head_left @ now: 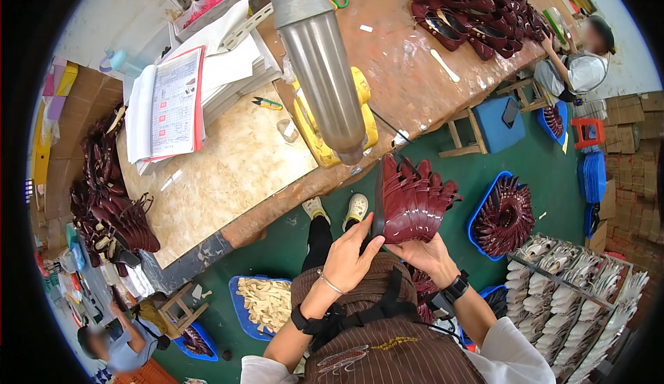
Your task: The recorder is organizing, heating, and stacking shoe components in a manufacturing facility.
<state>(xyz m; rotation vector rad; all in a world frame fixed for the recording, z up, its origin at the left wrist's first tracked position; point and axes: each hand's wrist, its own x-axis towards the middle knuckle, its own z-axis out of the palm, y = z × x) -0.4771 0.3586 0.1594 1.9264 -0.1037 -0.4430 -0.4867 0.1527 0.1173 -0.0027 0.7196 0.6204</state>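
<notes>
A row of shiny burgundy shoes (411,208), nested one against another, is held in front of me just past the table's near edge. My left hand (349,261) is closed on its left end, thumb and fingers against a dark sole. From below on the right, my right hand (423,253) supports the row, its fingers partly hidden by the shoes. Above and to the left, a steel tube (325,73) with a tapered nozzle points down toward me, apart from the shoes. A yellow machine body (370,107) shows behind the tube.
Papers on a red-edged clipboard (169,107) and small snips (267,103) lie on the table. Burgundy shoes pile up at the far right (477,11) and left (111,204). Blue baskets stand around me, one with beige pieces (266,301). A shoe rack (567,301) is at right. Two other people work nearby.
</notes>
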